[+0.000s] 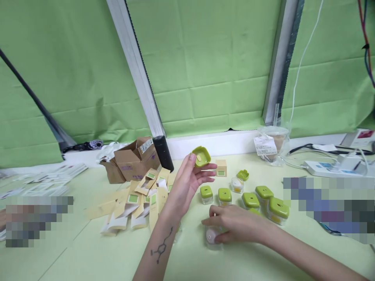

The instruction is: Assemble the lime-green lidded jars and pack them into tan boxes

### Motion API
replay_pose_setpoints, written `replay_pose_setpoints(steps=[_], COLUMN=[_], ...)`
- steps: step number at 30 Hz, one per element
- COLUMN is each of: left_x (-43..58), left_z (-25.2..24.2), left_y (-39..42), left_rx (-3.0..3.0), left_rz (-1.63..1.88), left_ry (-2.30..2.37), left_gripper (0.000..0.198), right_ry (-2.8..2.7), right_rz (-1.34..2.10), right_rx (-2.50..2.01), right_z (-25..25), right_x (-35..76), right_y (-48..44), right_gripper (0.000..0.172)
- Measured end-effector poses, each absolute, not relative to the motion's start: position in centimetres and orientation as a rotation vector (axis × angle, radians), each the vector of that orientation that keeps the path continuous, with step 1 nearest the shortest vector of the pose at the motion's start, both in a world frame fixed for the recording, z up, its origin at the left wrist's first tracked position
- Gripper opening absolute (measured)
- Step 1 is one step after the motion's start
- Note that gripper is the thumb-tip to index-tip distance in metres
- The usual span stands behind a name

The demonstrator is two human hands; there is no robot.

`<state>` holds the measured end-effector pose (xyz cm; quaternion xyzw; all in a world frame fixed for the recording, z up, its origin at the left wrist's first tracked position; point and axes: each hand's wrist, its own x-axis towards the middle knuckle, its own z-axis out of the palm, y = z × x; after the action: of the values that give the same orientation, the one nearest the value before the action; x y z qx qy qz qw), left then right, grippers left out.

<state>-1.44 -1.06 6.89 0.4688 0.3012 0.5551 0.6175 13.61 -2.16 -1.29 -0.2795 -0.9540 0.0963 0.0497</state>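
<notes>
My left hand (189, 181) is raised above the table and pinches a small green lid (201, 157), its hollow inside facing me. My right hand (236, 223) reaches down to a small clear container (213, 245) with a round white piece (210, 235) inside. The fingers of that hand are curled at the container's rim, and they hide part of it. Just beyond my right hand stand several clear containers with green lids (224, 193). One uncovered container (237, 185) is farther back, beside a loose green lid (243, 175).
Opened small cardboard boxes (133, 198) are heaped left of my left arm. Behind them are a brown carton (131, 160) and a black cylinder (163, 153). A small upright box (221, 168) stands near the middle. At right are a bagged tub (272, 144) and a power strip (319, 168) with cables.
</notes>
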Motion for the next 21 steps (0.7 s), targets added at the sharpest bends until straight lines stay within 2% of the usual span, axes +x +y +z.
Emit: replay_pose_setpoints(steps=[6,16,21], left_x=[-1.3,-0.7,-0.7], left_z=[7.1,7.0,7.0], left_y=[-1.4,-1.7,-1.7], left_rx=[1.108,1.124,1.126], left_rz=[1.259,1.214,1.186], left_ry=[0.691,0.694,0.692], left_gripper=[0.034,0.036,0.032], right_ry=[-2.915,-2.935,-2.718], right_rz=[0.34,0.28,0.441], right_rx=[-0.906,-0.831,-0.807], right_z=[-1.0,-1.3,-2.0], right_x=[14.0,13.8,13.9], right_y=[-2.1,-1.8,-1.0], right_gripper=[0.02,0.031,0.043])
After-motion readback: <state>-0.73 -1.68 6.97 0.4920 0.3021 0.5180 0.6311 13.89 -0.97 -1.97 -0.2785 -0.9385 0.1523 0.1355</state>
